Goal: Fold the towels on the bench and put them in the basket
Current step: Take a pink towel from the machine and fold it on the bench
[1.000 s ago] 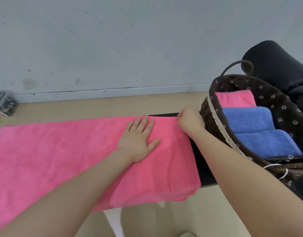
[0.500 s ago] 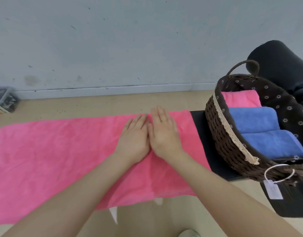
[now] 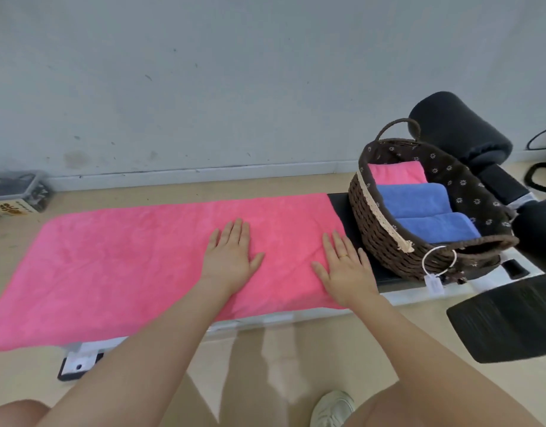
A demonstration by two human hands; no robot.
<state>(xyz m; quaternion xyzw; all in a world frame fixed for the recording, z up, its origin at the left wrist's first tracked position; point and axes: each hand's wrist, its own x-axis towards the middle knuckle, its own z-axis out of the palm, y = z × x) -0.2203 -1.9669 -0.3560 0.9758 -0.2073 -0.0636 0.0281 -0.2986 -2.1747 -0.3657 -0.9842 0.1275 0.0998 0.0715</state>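
Pink towel (image 3: 126,263) lies spread flat along the desk (image 3: 342,204), covering most of it and stretching far left of the basket (image 3: 376,229). Left hand (image 3: 230,257) rests palm down near the towel's middle, fingers (image 3: 237,231) extended and slightly spread, gripping nothing. Right hand (image 3: 347,266) lies flat on the towel's right end, just left of the basket, fingers (image 3: 338,243) also straight, holding nothing; a ring shows on one. Woven brown basket stands on the desk's right end, apart from the towel, holding one folded pink towel (image 3: 395,172) and two folded blue towels (image 3: 419,208). A white tag (image 3: 433,283) hangs from its near rim.
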